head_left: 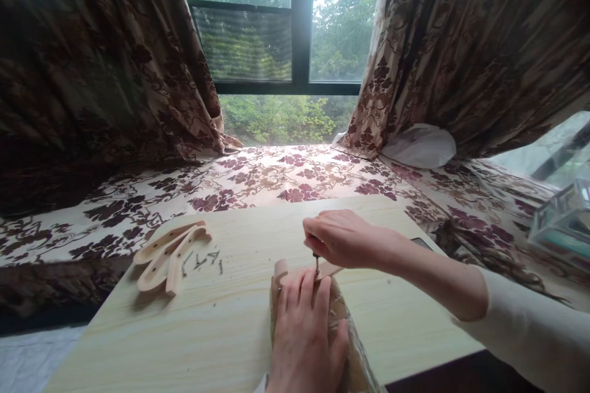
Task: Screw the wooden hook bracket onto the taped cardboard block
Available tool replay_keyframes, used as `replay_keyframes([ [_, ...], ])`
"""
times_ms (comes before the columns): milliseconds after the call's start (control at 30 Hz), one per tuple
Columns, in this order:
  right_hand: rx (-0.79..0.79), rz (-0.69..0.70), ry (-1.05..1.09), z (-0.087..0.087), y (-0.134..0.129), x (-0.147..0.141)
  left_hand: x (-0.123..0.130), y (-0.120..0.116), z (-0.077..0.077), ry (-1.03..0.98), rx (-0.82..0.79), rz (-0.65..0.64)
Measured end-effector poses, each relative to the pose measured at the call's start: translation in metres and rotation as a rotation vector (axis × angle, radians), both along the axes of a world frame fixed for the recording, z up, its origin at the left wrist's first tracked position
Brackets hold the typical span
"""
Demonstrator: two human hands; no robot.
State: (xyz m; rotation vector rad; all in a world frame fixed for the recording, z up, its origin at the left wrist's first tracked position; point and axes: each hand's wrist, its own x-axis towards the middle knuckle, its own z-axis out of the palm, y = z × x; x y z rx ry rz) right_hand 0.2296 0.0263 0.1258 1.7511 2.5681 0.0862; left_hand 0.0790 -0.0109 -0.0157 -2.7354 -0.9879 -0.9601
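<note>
My left hand [302,325] lies over a block wrapped in clear film or tape [353,344], fingers stretched out. Its fingertips rest on a curved pale wooden piece [329,270] that lies across the block's far end. Above that wood, my right hand [334,236] is closed around a screwdriver [317,264]. Only the tool's dark metal shaft shows, pointing down beside my left fingertips; the handle is hidden in the fist. Whether a screw sits under the tip is too small to tell.
Several curved wooden pieces with holes [170,255] lie stacked at the left of the pale table [221,331], beside several loose screws [200,261]. A dark flat object [421,244] sits behind my right forearm. Beyond are a floral-covered ledge [295,175] and a clear box [562,221].
</note>
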Motion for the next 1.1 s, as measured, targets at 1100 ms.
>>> replay_keyframes([
  [1100, -0.017, 0.013, 0.033, -0.001, -0.002, 0.007, -0.001, -0.002, 0.002, 0.060, 0.004, 0.012],
])
